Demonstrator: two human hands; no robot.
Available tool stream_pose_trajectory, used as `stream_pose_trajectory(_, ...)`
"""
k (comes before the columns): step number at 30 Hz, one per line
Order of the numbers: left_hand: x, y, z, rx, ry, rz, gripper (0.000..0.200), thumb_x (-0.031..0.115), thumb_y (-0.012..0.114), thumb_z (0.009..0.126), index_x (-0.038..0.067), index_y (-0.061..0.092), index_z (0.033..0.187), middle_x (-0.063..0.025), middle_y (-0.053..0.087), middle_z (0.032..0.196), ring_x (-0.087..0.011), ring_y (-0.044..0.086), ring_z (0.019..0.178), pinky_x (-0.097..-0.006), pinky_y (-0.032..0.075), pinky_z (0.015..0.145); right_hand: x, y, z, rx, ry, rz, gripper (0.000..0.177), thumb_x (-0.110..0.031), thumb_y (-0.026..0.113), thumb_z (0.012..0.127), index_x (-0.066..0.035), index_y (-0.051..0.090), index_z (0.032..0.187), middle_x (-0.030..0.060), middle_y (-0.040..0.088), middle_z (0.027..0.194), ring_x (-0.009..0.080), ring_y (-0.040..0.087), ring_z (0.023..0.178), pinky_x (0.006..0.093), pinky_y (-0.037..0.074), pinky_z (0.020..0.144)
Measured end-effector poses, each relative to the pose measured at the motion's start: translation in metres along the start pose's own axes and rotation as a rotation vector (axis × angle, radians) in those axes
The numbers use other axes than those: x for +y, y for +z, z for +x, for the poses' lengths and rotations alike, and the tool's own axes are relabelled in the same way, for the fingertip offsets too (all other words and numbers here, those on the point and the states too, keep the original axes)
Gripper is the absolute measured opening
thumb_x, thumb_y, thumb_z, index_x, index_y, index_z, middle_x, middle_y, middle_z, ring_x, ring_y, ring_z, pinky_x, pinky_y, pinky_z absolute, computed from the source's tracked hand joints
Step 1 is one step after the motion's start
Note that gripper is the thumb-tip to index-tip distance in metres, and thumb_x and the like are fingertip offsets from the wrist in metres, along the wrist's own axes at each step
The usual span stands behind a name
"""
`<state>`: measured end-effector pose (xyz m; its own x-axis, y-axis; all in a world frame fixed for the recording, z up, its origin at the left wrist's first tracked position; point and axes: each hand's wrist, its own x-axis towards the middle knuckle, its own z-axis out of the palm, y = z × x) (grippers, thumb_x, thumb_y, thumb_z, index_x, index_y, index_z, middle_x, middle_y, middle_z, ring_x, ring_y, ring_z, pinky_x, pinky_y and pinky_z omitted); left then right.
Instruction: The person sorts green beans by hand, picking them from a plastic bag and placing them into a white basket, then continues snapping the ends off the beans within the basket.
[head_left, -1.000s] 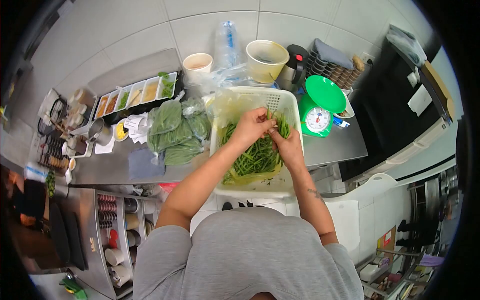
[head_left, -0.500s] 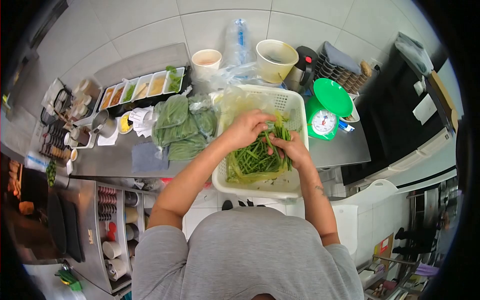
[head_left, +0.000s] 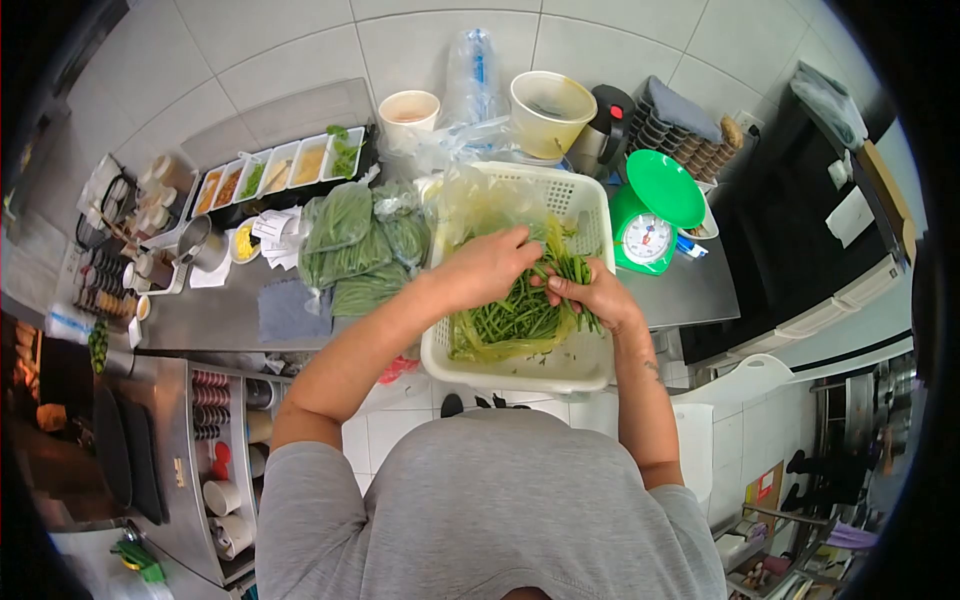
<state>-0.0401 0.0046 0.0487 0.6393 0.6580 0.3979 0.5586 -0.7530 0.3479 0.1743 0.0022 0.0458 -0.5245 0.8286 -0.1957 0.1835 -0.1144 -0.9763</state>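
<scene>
A white perforated basket (head_left: 597,215) sits at the counter's front edge, with a yellowish plastic bag (head_left: 480,205) inside. Cut green stems (head_left: 510,322) lie in that bag. My right hand (head_left: 598,296), on the basket's right side, is closed round a bunch of long green stems (head_left: 572,268). Just left of the bunch, my left hand (head_left: 495,265) has its fingers bent together near the stem tops; what they hold, if anything, is too small to tell. Several clear bags of green vegetables (head_left: 345,250) are piled left of the basket.
Right of the basket stands a green scale (head_left: 645,240). Behind are a yellowish bucket (head_left: 552,115), a white tub (head_left: 409,112) and a thermos (head_left: 603,130). A tray of food containers (head_left: 280,170) is at the back left; a grey cloth (head_left: 294,310) lies in front.
My left hand has shifted slightly, and its fingers are bent more over the stems. My right hand still holds the bunch, a little further right. The whole view has shifted slightly.
</scene>
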Motion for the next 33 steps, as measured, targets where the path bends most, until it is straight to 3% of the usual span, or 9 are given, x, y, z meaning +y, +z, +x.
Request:
stream_pose_trajectory(3,0.008,0.006,0.006,0.158,-0.230,0.030,0.017,0.000,0.056,0.077,0.002,0.051,0.094,-0.0165,0.053,0.088,-0.0357,0.058,0.080,-0.0420,0.048,0.067,0.006,0.012,0.010,-0.001,-0.028,0.150,0.018,-0.020,0.063,0.086,-0.003,0.062,0.092,0.0072,0.064,0.074,0.0092,0.049,0.056,0.0217,0.038,0.049)
stream_pose_trajectory(6,0.026,-0.001,0.023,0.434,-0.788,-0.743,0.016,0.003,0.055,0.081,0.002,0.053,0.097,-0.0164,0.057,0.082,-0.0318,0.060,0.078,-0.0401,0.048,0.065,0.003,0.034,0.017,0.008,-0.088,0.356,0.016,-0.018,0.061,0.086,-0.003,0.060,0.093,0.0102,0.064,0.076,0.0113,0.051,0.056,0.0226,0.040,0.050)
stream_pose_trajectory(12,-0.015,0.028,-0.012,0.362,-0.448,-0.271,0.015,0.012,0.054,0.090,0.003,0.061,0.100,-0.0030,0.059,0.079,-0.0096,0.054,0.075,-0.0288,0.045,0.067,0.017,0.009,0.022,0.100,-0.148,0.762,0.015,-0.019,0.059,0.089,-0.006,0.056,0.095,0.0094,0.063,0.080,0.0108,0.051,0.055,0.0226,0.042,0.052)
stream_pose_trajectory(16,0.003,0.026,-0.024,0.031,-0.540,-0.776,0.015,0.015,0.057,0.089,0.001,0.062,0.094,-0.0001,0.058,0.079,-0.0084,0.048,0.071,-0.0241,0.041,0.066,0.026,0.004,0.027,0.096,-0.191,0.827,0.016,-0.020,0.060,0.089,-0.006,0.056,0.096,0.0087,0.063,0.081,0.0108,0.052,0.059,0.0237,0.043,0.054)
stream_pose_trajectory(19,0.015,0.037,-0.022,0.110,-0.629,-0.874,0.013,0.013,0.058,0.088,0.001,0.062,0.087,0.0016,0.057,0.075,-0.0083,0.048,0.068,-0.0251,0.041,0.064,0.024,0.006,0.028,0.110,-0.195,0.786,0.016,-0.021,0.060,0.088,-0.007,0.057,0.096,0.0086,0.063,0.082,0.0109,0.052,0.061,0.0245,0.043,0.056)
stream_pose_trajectory(23,0.014,0.053,-0.018,0.465,-0.683,-0.430,0.015,0.012,0.057,0.086,0.001,0.061,0.077,0.0013,0.058,0.070,-0.0090,0.049,0.062,-0.0249,0.040,0.056,0.010,0.021,0.022,0.186,-0.261,0.589,0.017,-0.021,0.060,0.089,-0.006,0.057,0.096,0.0093,0.064,0.084,0.0106,0.051,0.062,0.0246,0.043,0.058)
stream_pose_trajectory(26,-0.001,0.038,-0.014,0.355,-0.879,-0.372,0.016,0.015,0.058,0.086,0.000,0.062,0.080,-0.0013,0.059,0.069,-0.0105,0.050,0.061,-0.0258,0.040,0.055,0.007,0.033,0.024,0.286,-0.341,0.516,0.017,-0.021,0.060,0.089,-0.005,0.058,0.096,0.0097,0.065,0.086,0.0107,0.051,0.064,0.0239,0.044,0.060)
stream_pose_trajectory(29,0.006,0.036,-0.017,0.229,-0.793,-0.896,0.016,0.014,0.058,0.084,-0.001,0.062,0.081,-0.0045,0.059,0.070,-0.0118,0.052,0.063,-0.0268,0.041,0.058,0.006,0.029,0.025,0.375,-0.405,0.512,0.017,-0.020,0.058,0.090,-0.005,0.056,0.097,0.0106,0.065,0.087,0.0109,0.052,0.064,0.0237,0.044,0.061)
stream_pose_trajectory(33,0.017,0.030,-0.005,0.321,-0.538,-0.625,0.013,0.012,0.058,0.087,-0.001,0.062,0.084,-0.0014,0.058,0.074,-0.0108,0.052,0.068,-0.0249,0.040,0.062,-0.004,0.034,0.024,0.419,-0.412,0.529,0.016,-0.020,0.057,0.091,-0.005,0.055,0.098,0.0095,0.064,0.089,0.0115,0.053,0.064,0.0244,0.045,0.061)
